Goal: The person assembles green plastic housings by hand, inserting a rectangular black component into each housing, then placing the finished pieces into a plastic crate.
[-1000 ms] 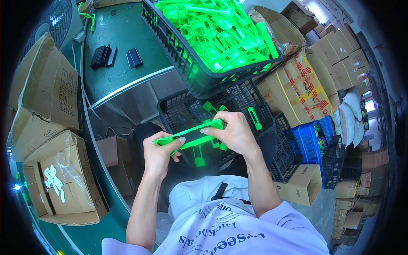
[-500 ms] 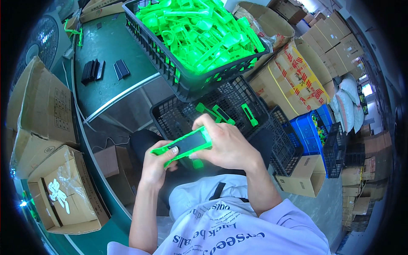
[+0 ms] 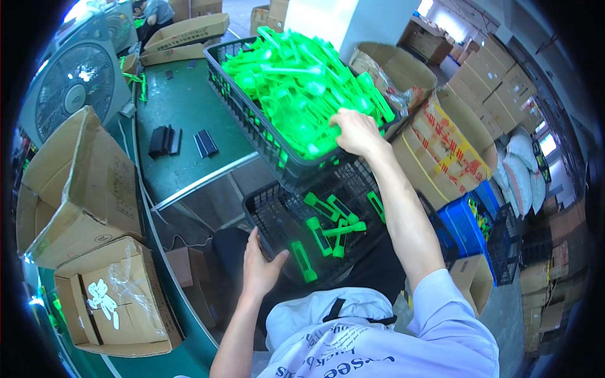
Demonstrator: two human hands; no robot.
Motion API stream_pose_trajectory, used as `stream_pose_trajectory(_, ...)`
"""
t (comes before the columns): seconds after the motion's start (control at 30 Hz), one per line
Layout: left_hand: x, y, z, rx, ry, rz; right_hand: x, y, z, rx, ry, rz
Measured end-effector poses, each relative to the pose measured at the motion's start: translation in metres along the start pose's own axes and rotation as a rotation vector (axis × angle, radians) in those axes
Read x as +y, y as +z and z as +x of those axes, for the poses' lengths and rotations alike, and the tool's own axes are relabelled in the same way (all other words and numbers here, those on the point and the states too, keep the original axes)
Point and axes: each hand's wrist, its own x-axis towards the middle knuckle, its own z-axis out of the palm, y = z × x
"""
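My right hand (image 3: 357, 131) reaches to the near right side of a heap of bright green plastic parts (image 3: 296, 82), which overfills a black crate (image 3: 287, 169). Its fingers are bent down against the heap, and whatever they grip is hidden. My left hand (image 3: 260, 268) holds nothing; its thumb and fingers are spread, beside the left edge of a lower black crate (image 3: 258, 205). In that crate lie several green parts with dark strips in them, one of them a long green part (image 3: 304, 261) nearest my left hand.
On the green table (image 3: 189, 113) lie black strips (image 3: 165, 140). Left are a fan (image 3: 75, 94), an upright carton (image 3: 94, 183) and an open carton (image 3: 151, 315) with white pieces. Taped cartons (image 3: 435, 151) and a blue crate (image 3: 457, 217) stand right. A person (image 3: 154, 12) is far left.
The green part with the dark strip has left both my hands. My right hand has moved up and away to the heap; my left has opened and lowered. The view has tilted upward.
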Motion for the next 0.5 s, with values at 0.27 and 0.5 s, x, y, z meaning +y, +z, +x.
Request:
stream_pose_trajectory(0.27,-0.009,-0.008,0.002,0.115,0.016,-0.016,-0.006,-0.021,0.015,0.128,-0.071,0.209)
stream_pose_trajectory(0.5,0.011,-0.05,0.006,-0.553,-0.119,-1.502,-0.14,-0.037,-0.021,-0.711,-0.741,0.774)
